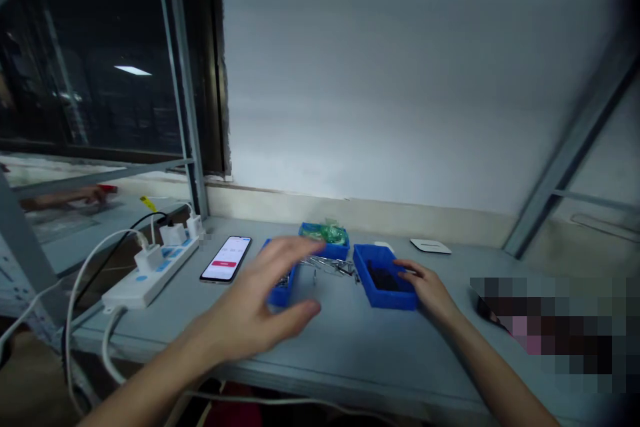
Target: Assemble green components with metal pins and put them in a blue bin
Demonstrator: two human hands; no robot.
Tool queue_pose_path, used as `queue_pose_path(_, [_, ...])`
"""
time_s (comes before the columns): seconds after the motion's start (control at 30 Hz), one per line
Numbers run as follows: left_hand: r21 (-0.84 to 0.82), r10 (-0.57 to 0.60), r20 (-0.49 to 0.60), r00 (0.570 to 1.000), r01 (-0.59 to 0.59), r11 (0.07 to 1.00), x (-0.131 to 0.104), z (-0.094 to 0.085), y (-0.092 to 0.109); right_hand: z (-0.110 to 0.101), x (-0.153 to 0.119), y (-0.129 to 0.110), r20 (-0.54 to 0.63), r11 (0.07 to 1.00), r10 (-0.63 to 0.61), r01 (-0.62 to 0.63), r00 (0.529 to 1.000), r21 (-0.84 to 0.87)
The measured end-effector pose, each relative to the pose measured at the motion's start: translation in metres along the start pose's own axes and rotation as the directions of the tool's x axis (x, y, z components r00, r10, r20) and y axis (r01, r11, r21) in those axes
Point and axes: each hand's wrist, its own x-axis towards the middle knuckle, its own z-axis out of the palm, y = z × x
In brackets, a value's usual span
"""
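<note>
My left hand (260, 300) is raised over the table in front of the left blue bin (283, 297), its thumb and fingers spread with nothing between them. It hides much of that bin, which holds small metal parts. My right hand (425, 287) rests at the right side of the right blue bin (393, 300), fingers apart and reaching over its rim; dark pieces lie inside. Behind, a third blue bin (337, 252) holds green items in clear plastic. Between the bins lies a loose pile of thin metal pieces (333, 265).
A phone (227, 259) with a lit screen lies left of the bins. Further left, a white power strip (150, 273) has plugs and cables. A flat white object (430, 246) sits at the back right. Metal posts flank the table (350, 360). Another person's hand (95, 195) shows far left.
</note>
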Motion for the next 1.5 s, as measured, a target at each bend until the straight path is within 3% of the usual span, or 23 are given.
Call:
queue_pose_path(0.1, [0.086, 0.1, 0.124, 0.987, -0.111, 0.99, 0.003, 0.034, -0.014, -0.004, 0.001, 0.003, -0.035, 0.999, 0.021, -0.022, 0.999, -0.037])
queue_pose_path(0.23, [0.208, 0.042, 0.186, 0.982, -0.081, 0.975, 0.002, 0.068, -0.034, 0.0, 0.002, 0.004, -0.021, 0.996, 0.012, -0.014, 1.0, -0.089])
queue_pose_path(0.47, [0.283, -0.017, 0.198, 0.98, -0.041, 0.958, 0.012, 0.069, -0.05, 0.011, 0.005, -0.001, 0.07, 0.979, -0.092, 0.103, 0.993, -0.174])
queue_pose_path(0.63, [0.285, 0.043, 0.163, 0.986, -0.089, 0.954, 0.009, 0.079, -0.06, -0.006, 0.045, 0.007, 0.066, 0.931, -0.128, 0.142, 0.99, -0.335])
queue_pose_path(0.77, [0.29, 0.068, 0.073, 0.995, -0.086, 0.953, 0.005, 0.079, -0.058, 0.003, 0.074, 0.014, 0.225, 0.881, -0.178, 0.257, 0.958, -0.398])
queue_pose_path(0.9, [0.251, 0.101, 0.032, 0.994, -0.105, 0.962, 0.004, 0.076, -0.056, 0.018, 0.084, 0.022, 0.37, 0.831, -0.197, 0.355, 0.908, -0.427])
queue_pose_path(1.0, [0.213, 0.082, 0.031, 0.996, -0.087, 0.973, 0.003, 0.075, -0.054, 0.009, 0.086, 0.033, 0.333, 0.793, -0.166, 0.326, 0.928, -0.514])
queue_pose_path(1.13, [0.104, 0.053, 0.006, 0.999, -0.053, 0.993, 0.005, 0.07, -0.055, -0.021, 0.086, 0.044, 0.194, 0.748, -0.115, 0.213, 0.974, -0.628])
queue_pose_path(1.2, [0.065, -0.007, -0.034, 0.999, 0.009, 0.998, 0.013, 0.06, -0.06, -0.029, 0.087, 0.039, 0.128, 0.736, -0.115, 0.171, 0.985, -0.655])
queue_pose_path(1.27, [0.07, -0.159, -0.08, 0.984, 0.164, 0.984, 0.026, 0.047, -0.069, -0.026, 0.087, 0.028, 0.074, 0.733, -0.133, 0.149, 0.988, -0.664])
queue_pose_path(1.33, [0.179, -0.338, -0.01, 0.941, 0.334, 0.925, 0.039, 0.038, -0.081, -0.014, 0.085, 0.013, 0.055, 0.738, -0.154, 0.152, 0.987, -0.658])
queue_pose_path(1.37, [0.269, -0.426, 0.086, 0.901, 0.39, 0.88, 0.045, 0.036, -0.086, -0.005, 0.082, 0.007, 0.067, 0.742, -0.158, 0.164, 0.985, -0.65])
queue_pose_path(1.5, [0.341, -0.545, 0.195, 0.815, 0.465, 0.817, 0.057, 0.045, -0.098, 0.023, 0.065, -0.008, 0.164, 0.768, -0.103, 0.183, 0.981, -0.614])
